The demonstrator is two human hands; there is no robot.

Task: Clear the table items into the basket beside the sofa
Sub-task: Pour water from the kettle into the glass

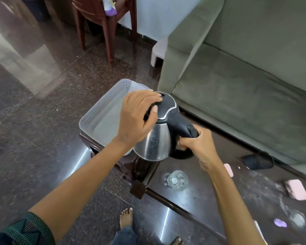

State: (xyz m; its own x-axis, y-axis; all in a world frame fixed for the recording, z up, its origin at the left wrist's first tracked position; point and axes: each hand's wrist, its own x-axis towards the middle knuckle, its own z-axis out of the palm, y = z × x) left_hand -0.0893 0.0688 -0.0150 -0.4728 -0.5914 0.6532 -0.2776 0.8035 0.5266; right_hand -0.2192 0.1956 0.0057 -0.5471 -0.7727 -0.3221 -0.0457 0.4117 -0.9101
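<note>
A steel electric kettle (155,142) with a black lid and handle hangs in the air over the near right corner of a pale grey perforated basket (99,117). My right hand (198,142) grips the black handle. My left hand (138,115) lies over the lid, fingers curled on its front edge and thumb against the side. The basket sits on a dark stool beside the green sofa (245,96) and looks empty where visible. On the glass table (210,195) below stand an upturned glass (177,179) and pink items (296,190).
A small purple item (280,223) and another clear glass (298,218) lie at the table's right. A dark slipper (258,160) rests under the sofa edge. A brown chair (104,23) and a white step stool (159,50) stand behind. My bare feet (126,216) are on the granite floor.
</note>
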